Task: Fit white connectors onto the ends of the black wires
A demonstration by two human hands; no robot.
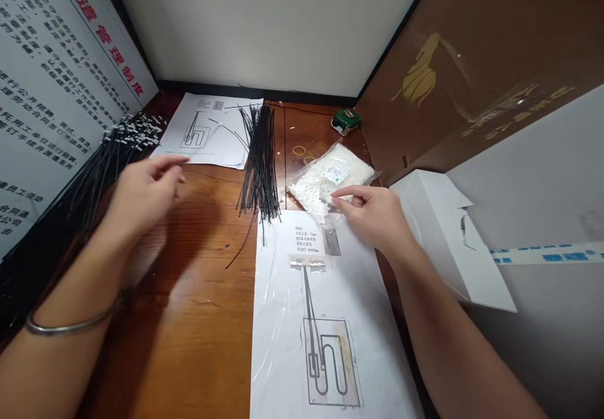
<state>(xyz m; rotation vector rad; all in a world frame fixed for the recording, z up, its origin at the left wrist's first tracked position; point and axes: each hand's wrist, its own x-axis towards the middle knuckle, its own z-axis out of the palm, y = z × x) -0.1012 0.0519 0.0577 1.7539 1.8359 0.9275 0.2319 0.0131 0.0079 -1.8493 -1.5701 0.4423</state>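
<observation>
Right hand (365,211): thumb and index together at the near mouth of the clear bag (352,166) of white pieces (314,200); can't tell if a piece is pinched. Bag lies just beyond those fingertips.

Left hand (146,192): loosely curled, nothing visible in it, hovering over the table (202,318).

Between the hands, a bit beyond: black wire bundle (259,161), one stray wire (243,241) trailing nearer. It overlaps the right edge of the far drawing sheets (189,107), which sit just past the left fingertips.

Near drawing sheet (278,337) runs from below the right fingertips toward the wearer; right forearm crosses its right side.

Clutter: second wire pile (94,183), white-tipped, left of the left hand, crowding that forearm. White carton (438,211) right of the right wrist, tight on that side. Green tape measure (346,121) beyond the bag; yellow rings (299,150) past its left edge. Brown panel (472,29) walls off the far right.
</observation>
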